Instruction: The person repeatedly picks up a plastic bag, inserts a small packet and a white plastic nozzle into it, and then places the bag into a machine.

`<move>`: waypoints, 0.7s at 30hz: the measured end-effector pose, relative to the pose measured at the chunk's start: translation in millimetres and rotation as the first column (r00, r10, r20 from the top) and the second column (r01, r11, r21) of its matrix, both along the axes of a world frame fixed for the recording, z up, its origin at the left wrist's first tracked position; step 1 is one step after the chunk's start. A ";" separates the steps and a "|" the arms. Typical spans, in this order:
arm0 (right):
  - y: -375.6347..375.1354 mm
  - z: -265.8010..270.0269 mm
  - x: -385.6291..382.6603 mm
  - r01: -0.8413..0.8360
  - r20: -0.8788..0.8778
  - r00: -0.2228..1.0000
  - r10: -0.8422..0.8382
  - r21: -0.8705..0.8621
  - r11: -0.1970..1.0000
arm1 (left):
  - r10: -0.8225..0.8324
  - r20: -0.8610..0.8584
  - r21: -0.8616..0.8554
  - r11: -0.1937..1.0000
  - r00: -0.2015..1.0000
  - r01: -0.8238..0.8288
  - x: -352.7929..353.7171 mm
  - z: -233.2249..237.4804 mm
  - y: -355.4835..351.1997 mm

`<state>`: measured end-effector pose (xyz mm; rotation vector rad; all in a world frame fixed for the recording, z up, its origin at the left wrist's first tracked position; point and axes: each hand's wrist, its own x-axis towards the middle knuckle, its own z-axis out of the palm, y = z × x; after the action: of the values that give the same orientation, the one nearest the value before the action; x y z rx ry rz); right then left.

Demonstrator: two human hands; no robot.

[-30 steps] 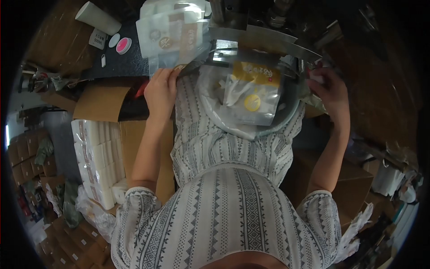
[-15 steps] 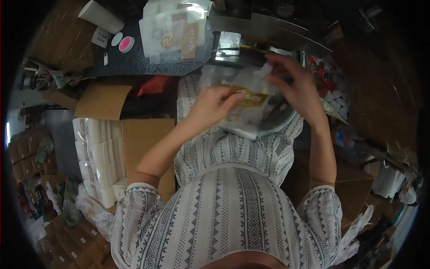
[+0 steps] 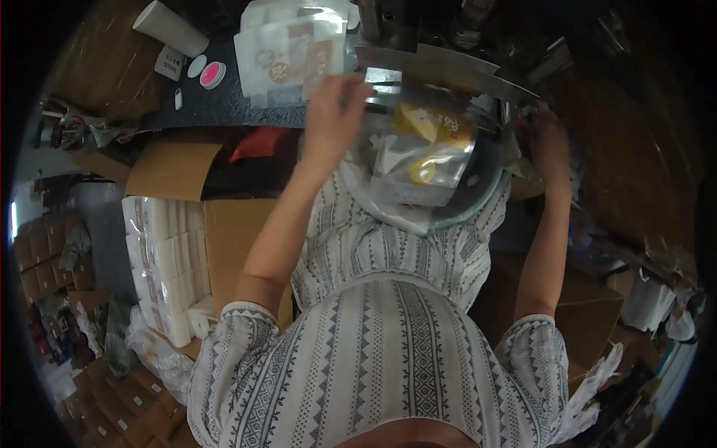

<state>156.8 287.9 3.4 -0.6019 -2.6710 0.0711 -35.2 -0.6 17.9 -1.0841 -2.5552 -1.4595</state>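
A clear plastic bag with a gold label (image 3: 432, 153) lies over the pale basin (image 3: 489, 196) on the lap, and neither hand holds it. My left hand (image 3: 334, 116) is raised beside the stack of printed translucent bags (image 3: 270, 56), its fingers apart with nothing visible in them. Over on the right, my right hand (image 3: 550, 142) reaches in among small red and white items that it partly covers. Blur and shadow hide its fingers and anything between them.
A metal machine edge (image 3: 448, 71) runs behind the basin. On the dark mat stand a white cup (image 3: 170, 28) and a small pink tub (image 3: 213, 75). An open cardboard box (image 3: 246, 239) and stacked white packs (image 3: 168, 261) are at the left.
Both hands have left the gold-labelled bag, which now rests over the basin. My left hand has moved up toward the bag stack; my right hand has moved right to the red and white items.
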 end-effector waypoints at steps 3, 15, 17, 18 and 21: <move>-4.8 6.3 10.6 0.058 0.003 0.998 -0.060 -0.339 0.939 | 0.050 -0.593 -0.335 0.892 0.803 -0.303 -42.6 -28.7 -30.5; -54.1 64.2 21.3 0.183 0.060 0.982 -0.181 -0.548 0.816 | 0.128 -0.376 -0.276 0.930 0.918 -0.243 -1.5 -2.9 -74.0; -73.9 70.7 14.7 -0.185 -0.214 0.976 0.045 -0.696 0.694 | 0.131 -0.393 -0.222 0.947 0.910 -0.232 14.2 7.3 -71.6; -88.9 75.8 7.4 -0.178 -0.208 0.977 0.041 -0.702 0.690 | 0.134 -0.403 -0.171 0.961 0.905 -0.218 22.9 10.1 -69.7; -124.8 86.2 -17.8 -0.363 -0.269 0.932 0.245 -0.634 0.683 | 0.062 -0.442 -0.139 0.981 0.895 -0.137 36.6 16.8 -61.1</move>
<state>138.9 163.1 89.6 -0.3060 -2.4988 1.1867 1.4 -61.6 34.7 -1.1242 -2.3912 -0.8645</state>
